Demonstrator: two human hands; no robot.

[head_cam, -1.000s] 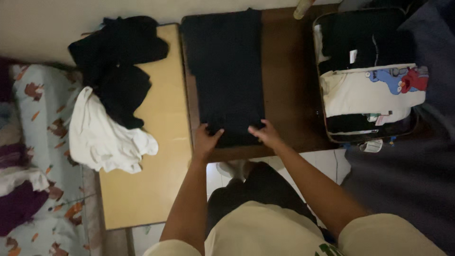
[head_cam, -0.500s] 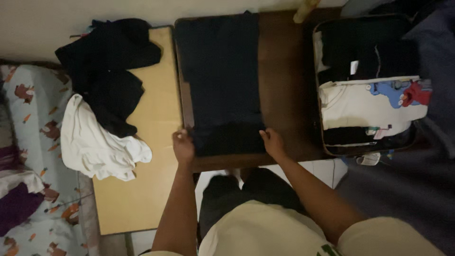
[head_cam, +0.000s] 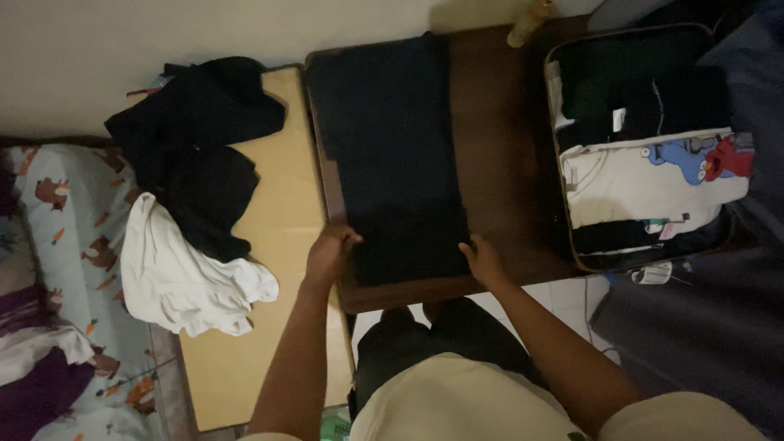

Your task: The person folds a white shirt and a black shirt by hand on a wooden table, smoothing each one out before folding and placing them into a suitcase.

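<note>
A long dark garment [head_cam: 392,147] lies flat on a dark brown table [head_cam: 498,163]. My left hand [head_cam: 328,251] grips its near left edge, fingers curled on the fabric. At the near right corner of the same garment rests my right hand [head_cam: 482,258], pinching the cloth. Both arms reach forward from the bottom of the view.
A light wooden table [head_cam: 286,212] at the left carries a pile of black clothes [head_cam: 200,139] and a crumpled white garment [head_cam: 184,269]. An open suitcase [head_cam: 572,220] at the right holds folded clothes, one white shirt [head_cam: 637,184] with cartoon figures. A patterned bed sheet [head_cam: 65,220] lies far left.
My hands moved apart from the garment's near middle to its two near corners and took hold of the edge. The view shifted slightly.
</note>
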